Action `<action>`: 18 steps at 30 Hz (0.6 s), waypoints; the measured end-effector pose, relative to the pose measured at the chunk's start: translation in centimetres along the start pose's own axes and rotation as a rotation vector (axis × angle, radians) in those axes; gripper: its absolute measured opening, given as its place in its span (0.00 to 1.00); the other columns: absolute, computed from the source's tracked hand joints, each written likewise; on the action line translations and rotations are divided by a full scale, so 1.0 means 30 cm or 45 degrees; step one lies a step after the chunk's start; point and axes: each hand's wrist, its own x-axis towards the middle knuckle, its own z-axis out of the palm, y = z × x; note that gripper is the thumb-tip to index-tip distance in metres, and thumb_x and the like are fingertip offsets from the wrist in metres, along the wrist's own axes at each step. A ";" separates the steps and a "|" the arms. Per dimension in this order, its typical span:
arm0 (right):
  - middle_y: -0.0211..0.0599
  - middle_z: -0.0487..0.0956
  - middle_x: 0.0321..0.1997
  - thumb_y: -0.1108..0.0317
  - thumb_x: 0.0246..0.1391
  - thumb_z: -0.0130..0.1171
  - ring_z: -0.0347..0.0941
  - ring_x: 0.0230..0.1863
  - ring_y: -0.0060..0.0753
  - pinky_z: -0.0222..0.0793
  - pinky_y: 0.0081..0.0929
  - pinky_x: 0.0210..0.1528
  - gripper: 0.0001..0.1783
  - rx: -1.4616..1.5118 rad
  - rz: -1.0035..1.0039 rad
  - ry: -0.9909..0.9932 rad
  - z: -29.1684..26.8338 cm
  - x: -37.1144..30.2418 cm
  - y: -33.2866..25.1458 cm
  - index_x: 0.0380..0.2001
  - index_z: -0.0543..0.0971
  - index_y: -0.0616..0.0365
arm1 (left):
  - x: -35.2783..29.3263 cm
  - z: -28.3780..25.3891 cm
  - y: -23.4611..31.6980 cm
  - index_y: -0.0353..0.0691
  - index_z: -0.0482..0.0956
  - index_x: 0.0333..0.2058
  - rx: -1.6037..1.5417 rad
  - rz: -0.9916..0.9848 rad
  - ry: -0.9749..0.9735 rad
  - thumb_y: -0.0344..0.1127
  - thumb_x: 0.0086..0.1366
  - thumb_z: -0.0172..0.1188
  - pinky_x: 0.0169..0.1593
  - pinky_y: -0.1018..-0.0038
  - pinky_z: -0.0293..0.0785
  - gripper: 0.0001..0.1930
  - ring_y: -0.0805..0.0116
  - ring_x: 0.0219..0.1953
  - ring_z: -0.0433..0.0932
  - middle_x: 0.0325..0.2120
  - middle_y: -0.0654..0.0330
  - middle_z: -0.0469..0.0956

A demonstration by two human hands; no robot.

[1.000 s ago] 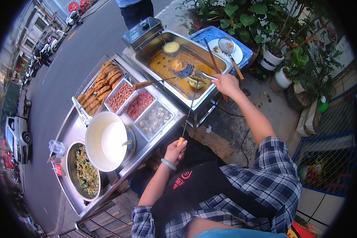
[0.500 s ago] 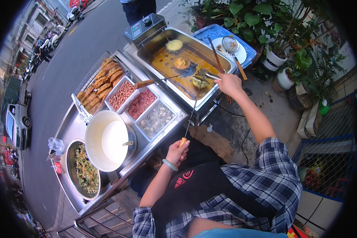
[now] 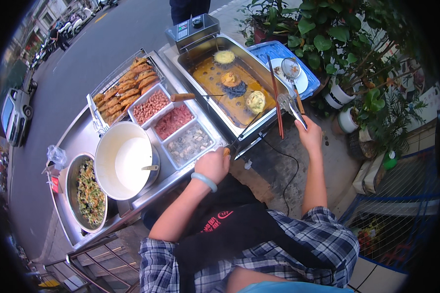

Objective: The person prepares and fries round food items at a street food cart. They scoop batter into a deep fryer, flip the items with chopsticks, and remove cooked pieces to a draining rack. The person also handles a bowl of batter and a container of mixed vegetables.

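My left hand (image 3: pixel 212 167) is closed around the wooden handle of a long thin metal-rod fritter ladle. Its rod (image 3: pixel 249 126) reaches over the near end of the fryer tray (image 3: pixel 196 97); its head is hard to make out. My right hand (image 3: pixel 309 136) grips metal tongs (image 3: pixel 289 106) outside the tray's right edge, beside a pair of long brown chopsticks (image 3: pixel 275 93). In the oil lie a pale green-flecked fritter (image 3: pixel 255 102), a golden fritter (image 3: pixel 230 79) by a dark ladle head, and a pale yellow one (image 3: pixel 224 57). A second wooden handle (image 3: pixel 182 97) rests across the tray's left rim.
Left of the fryer stand a rack of fried fritters (image 3: pixel 127 88), trays of peanuts (image 3: pixel 151 106), minced meat (image 3: pixel 173 122) and oysters (image 3: pixel 189 145), a batter pot (image 3: pixel 127 161) and a bowl of chopped vegetables (image 3: pixel 90 195). A plate with a strainer (image 3: pixel 291 68) and potted plants (image 3: pixel 344 80) are right.
The tongs have moved right, out of the fryer. My left hand has come lower, drawing the ladle back from the fritter, which now lies in the oil. The whole view has shifted slightly.
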 end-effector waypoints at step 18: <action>0.53 0.84 0.38 0.50 0.60 0.65 0.81 0.42 0.60 0.75 0.45 0.43 0.21 0.086 0.040 -0.019 0.018 -0.061 -0.024 0.48 0.84 0.53 | 0.102 0.001 0.071 0.36 0.76 0.40 0.602 0.199 0.077 0.29 0.62 0.57 0.31 0.59 0.82 0.08 0.50 0.30 0.85 0.31 0.49 0.81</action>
